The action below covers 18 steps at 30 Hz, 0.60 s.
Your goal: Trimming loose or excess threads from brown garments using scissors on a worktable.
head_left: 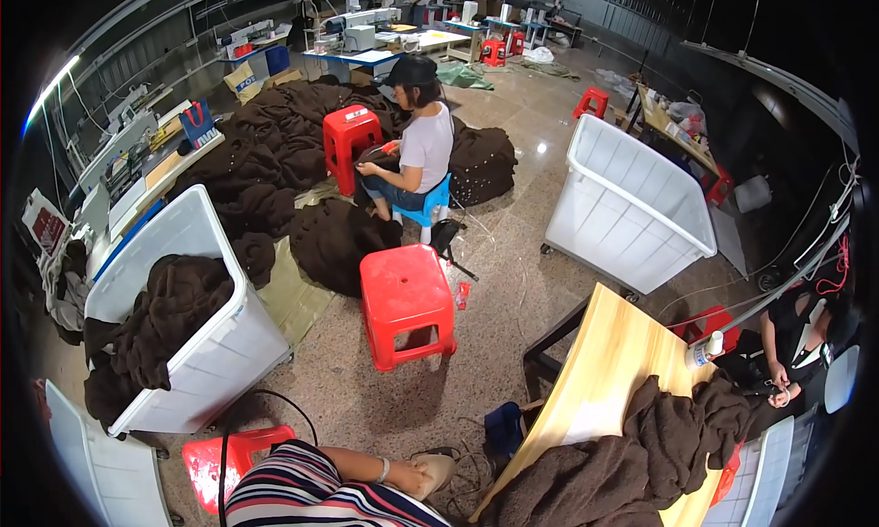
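Observation:
Neither of my hands shows in the picture. At the lower edge lies my lap in striped cloth. Beyond it is a bare ankle with a pale band and a beige shoe on the floor. To the right, brown knitted fabric is heaped over a light wooden table. A small white bottle or spool stands at the table's right edge. A red stool is partly hidden left of my lap.
A red stool stands ahead. Beyond it a person sits handling brown fabric among large brown heaps. A white bin with brown fabric is left, another white bin right. Another person's hands work at far right.

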{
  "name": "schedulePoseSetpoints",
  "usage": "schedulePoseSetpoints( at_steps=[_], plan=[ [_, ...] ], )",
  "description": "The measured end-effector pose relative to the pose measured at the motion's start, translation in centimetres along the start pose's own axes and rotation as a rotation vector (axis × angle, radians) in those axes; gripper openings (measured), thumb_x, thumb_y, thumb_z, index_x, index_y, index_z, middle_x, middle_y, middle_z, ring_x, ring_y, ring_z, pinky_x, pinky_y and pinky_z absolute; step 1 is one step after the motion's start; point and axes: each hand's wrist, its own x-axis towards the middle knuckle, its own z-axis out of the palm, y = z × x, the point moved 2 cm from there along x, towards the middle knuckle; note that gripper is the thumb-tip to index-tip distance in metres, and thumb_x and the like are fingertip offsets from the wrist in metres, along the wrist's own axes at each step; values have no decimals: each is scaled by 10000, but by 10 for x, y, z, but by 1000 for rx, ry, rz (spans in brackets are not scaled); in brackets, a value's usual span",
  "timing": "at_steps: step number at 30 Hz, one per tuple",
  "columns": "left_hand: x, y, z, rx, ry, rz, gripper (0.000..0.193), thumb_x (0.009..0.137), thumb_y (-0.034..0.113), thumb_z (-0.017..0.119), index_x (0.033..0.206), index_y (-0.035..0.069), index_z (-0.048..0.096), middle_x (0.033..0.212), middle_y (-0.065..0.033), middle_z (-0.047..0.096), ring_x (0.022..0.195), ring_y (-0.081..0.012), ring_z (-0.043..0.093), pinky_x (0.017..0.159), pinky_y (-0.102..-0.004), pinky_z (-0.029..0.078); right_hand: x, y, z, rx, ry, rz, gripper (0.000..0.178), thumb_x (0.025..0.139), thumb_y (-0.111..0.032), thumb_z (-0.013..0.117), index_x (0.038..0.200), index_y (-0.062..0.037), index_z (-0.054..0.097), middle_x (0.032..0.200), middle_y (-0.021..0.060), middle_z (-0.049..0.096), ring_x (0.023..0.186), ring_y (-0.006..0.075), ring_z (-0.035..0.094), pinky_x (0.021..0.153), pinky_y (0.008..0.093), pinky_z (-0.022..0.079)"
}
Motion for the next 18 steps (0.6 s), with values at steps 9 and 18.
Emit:
schedulePoseSetpoints(
  at_steps=[9, 18],
  plan=[
    [5, -1, -29, 108, -103, 16, 508, 859, 448, 493, 1235, 122, 590, 1428, -129, 425, 1280, -392, 379, 1033, -432, 373, 40, 37, -1, -14, 84, 12, 487, 954, -435, 429, 1284, -79, 476, 1217, 227, 546, 1087, 391, 549, 889, 443, 453],
    [112, -89, 31, 53, -36, 492, 441, 885, 387, 562, 1203, 84, 598, 1296, -159, 541, 1225, -359, 474, 1078, -473, 312, 33, 1, -12, -12, 60, 27, 462, 926, -408, 490, 1216, -49, 503, 1137, 216, 585, 1029, 384, 580, 848, 437, 474]
  ],
)
